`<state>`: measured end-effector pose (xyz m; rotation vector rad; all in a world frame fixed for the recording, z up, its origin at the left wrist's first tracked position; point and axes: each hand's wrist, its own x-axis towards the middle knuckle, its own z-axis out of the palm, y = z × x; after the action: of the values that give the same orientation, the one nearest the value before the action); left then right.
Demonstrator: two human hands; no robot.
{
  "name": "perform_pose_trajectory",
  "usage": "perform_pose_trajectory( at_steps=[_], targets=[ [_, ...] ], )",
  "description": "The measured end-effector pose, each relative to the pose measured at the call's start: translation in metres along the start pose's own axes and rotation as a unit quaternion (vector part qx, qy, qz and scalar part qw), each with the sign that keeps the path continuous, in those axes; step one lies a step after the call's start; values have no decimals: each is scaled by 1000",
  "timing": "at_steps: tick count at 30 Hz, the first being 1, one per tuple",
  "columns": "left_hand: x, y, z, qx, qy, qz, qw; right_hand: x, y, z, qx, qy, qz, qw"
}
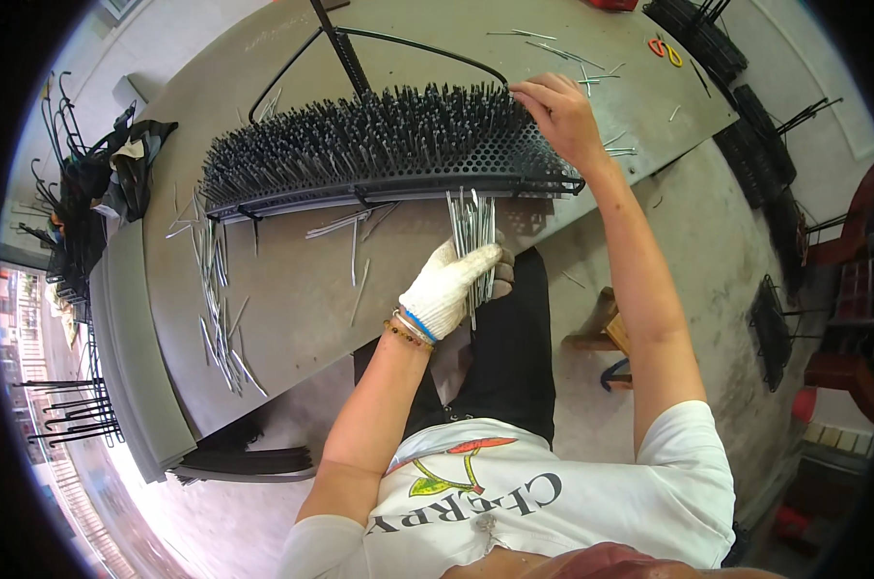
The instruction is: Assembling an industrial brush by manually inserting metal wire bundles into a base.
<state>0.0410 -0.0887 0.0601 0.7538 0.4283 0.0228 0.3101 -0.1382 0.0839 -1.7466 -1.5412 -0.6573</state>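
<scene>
A black perforated metal rack (456, 179) lies across the table, its holes densely filled with upright dark pins (360, 135). Toward its right end some holes show bare. My left hand (439, 289), in a white knit glove, is closed around a bundle of thin silver metal rods (472, 232) just in front of the rack's near edge. My bare right hand (564, 116) is over the rack's right end, fingers bent and thumb pressed toward the forefinger beside the outermost pins. Whatever is between those fingertips is too small to make out.
Loose silver rods (213, 261) lie on the grey table (282, 299) at the left, and more at the far right. Scissors with red and yellow handles (665, 50) lie at the far right. Black wire racks (755, 145) stand beyond the right edge; dark hooks hang at left.
</scene>
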Motion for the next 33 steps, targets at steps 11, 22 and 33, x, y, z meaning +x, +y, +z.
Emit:
perform_pose_trajectory(
  at_steps=[11,22,33],
  targets=[
    [-2,1,3,7,30,52,998,-9,-60,-32,208,-97,242,943],
    [8,-6,18,0,39,51,998,-49,-91,-40,460,-162,499,716],
    [9,-14,23,46,35,21,998,-9,19,-43,223,88,252,938]
  ],
)
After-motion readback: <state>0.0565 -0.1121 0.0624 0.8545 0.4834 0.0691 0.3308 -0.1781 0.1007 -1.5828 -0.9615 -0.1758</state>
